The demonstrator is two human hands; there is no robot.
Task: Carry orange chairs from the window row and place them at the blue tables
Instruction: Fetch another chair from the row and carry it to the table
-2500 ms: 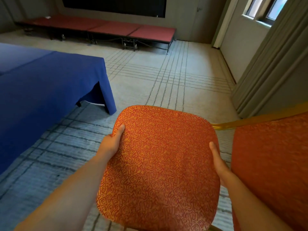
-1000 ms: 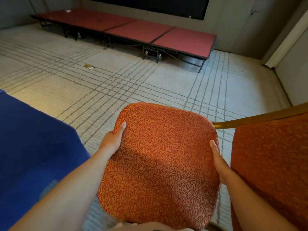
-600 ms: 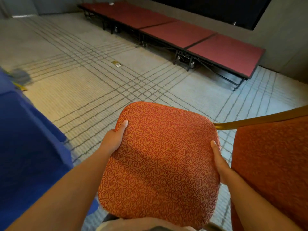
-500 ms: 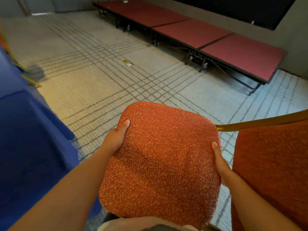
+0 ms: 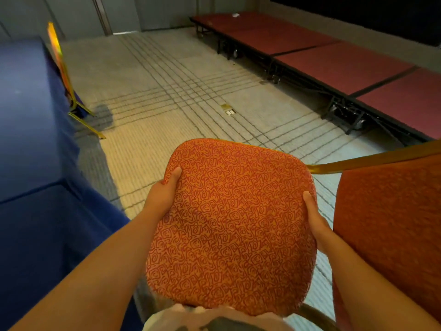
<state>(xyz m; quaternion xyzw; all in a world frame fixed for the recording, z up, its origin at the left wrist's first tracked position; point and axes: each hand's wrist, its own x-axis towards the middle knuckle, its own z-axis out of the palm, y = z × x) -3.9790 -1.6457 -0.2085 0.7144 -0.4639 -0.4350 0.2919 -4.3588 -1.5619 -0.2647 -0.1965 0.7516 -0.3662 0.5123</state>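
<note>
Since 1 second ago the view has swung left: the blue table (image 5: 31, 139) now fills the left edge, with 1 parked chair (image 5: 59, 65) at its far side, so the drop-off looks close. The left hand (image 5: 162, 197) and right hand (image 5: 315, 223) clasp the orange chair (image 5: 231, 225) by its seat edges, thumbs on top and other fingers hidden. It is held aloft beside the table's near corner.

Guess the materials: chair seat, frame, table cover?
Seat: woven upholstery fabric, matte, orange with a red squiggle pattern; rounded edges suggest padding. Frame: likely metal with a gold painted finish, going by the thin straight bar with slight sheen. Table cover: blue cloth, matte; it drapes over the table edge.
</note>
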